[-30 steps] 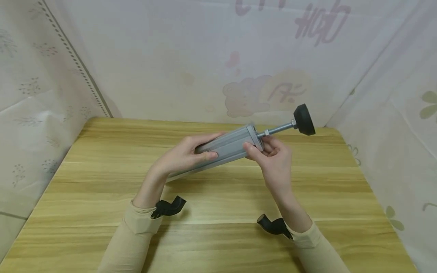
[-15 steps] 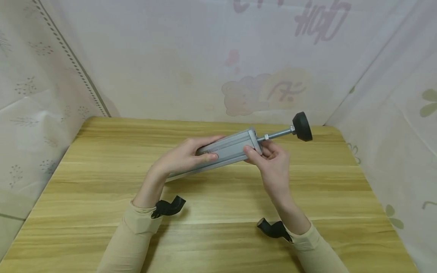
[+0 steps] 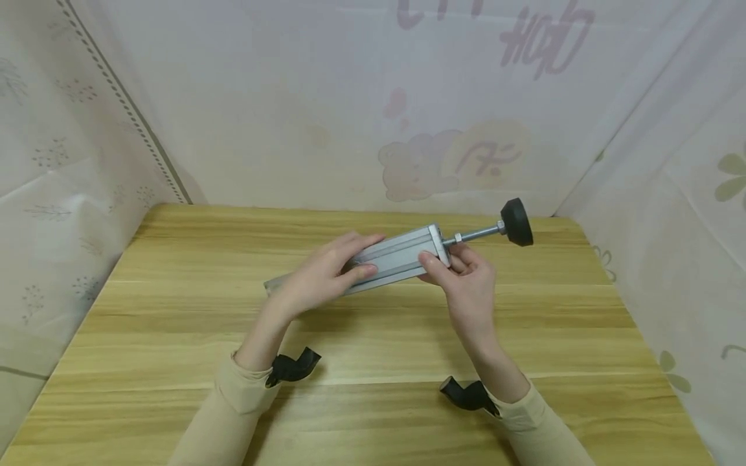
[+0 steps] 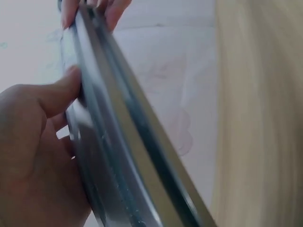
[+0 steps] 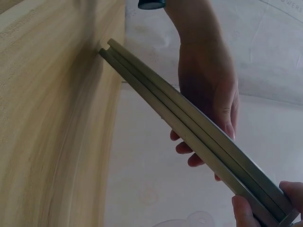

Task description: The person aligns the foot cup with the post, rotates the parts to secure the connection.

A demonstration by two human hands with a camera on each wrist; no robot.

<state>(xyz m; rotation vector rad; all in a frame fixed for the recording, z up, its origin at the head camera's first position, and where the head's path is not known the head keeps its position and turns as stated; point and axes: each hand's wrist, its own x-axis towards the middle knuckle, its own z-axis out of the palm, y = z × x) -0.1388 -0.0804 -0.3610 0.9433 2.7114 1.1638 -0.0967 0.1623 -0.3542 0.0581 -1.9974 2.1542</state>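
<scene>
A grey slotted aluminium profile [image 3: 402,252] lies at a slant across both hands in the head view. From its right end plate sticks a levelling foot: a threaded rod [image 3: 480,232] with nuts and a black round pad [image 3: 516,222]. My left hand [image 3: 317,275] grips the profile around its middle, thumb on the near face. At the end plate, my right hand [image 3: 472,285] pinches the corner between thumb and fingers, just below the rod. The right wrist view shows the profile's long slot [image 5: 189,127] and its far end close by the wood. In the left wrist view, the profile [image 4: 123,123] looks blurred.
Beneath the hands is a wood-grain table [image 3: 373,414]. Printed cloth [image 3: 262,129] hangs behind it and at both sides. A black curved mount sits at each cuff, the left one [image 3: 294,366] and the right one [image 3: 466,393], both over the table.
The foot end has sunk lower, so the profile slants less. Its left end has shifted left and up and now shows beyond my left hand. The right hand keeps its pinch at the end plate.
</scene>
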